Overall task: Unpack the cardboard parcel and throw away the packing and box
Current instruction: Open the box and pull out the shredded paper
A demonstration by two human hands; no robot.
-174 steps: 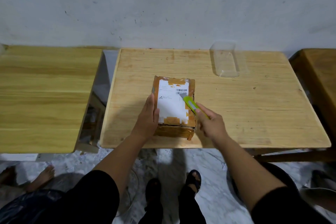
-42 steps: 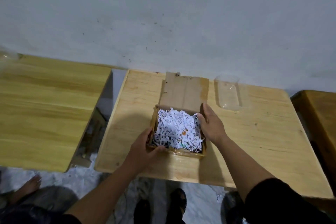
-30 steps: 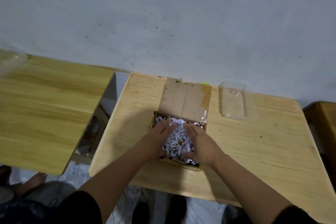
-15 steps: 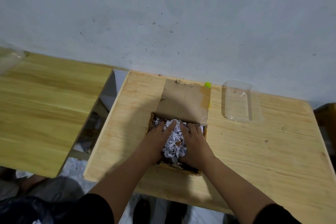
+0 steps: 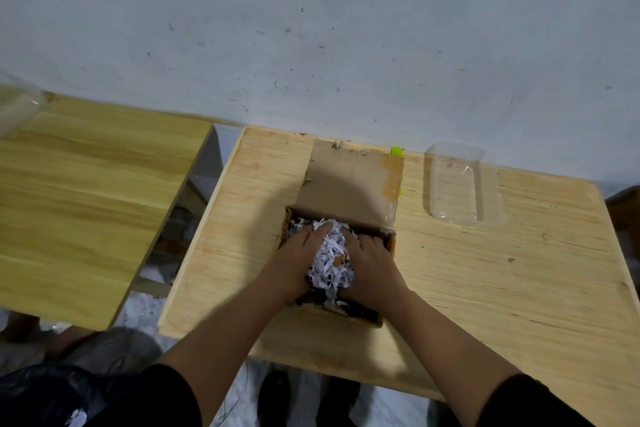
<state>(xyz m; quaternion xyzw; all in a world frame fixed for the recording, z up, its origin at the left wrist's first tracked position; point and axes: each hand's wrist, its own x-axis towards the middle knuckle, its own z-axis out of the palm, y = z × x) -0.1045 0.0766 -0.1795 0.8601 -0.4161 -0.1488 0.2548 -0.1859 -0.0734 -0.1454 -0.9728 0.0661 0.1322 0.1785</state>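
On my far left I see a clear tub [image 5: 15, 107] at the corner of the left table [image 5: 86, 204]. On the middle table [image 5: 485, 288] sits the box [image 5: 388, 241], near the front edge, its long axis running from me toward the wall; its flap [image 5: 349, 184] is folded back flat, pointing at the wall. My left hand [image 5: 294, 263] and right hand [image 5: 372, 265] are both down inside the box, fingers curled round a clump of shreds [image 5: 330, 262] squeezed between them. A green cutter [image 5: 397, 151] peeks out behind the flap's right corner. Further right, well apart from the box, lies a clear tray [image 5: 457, 180].
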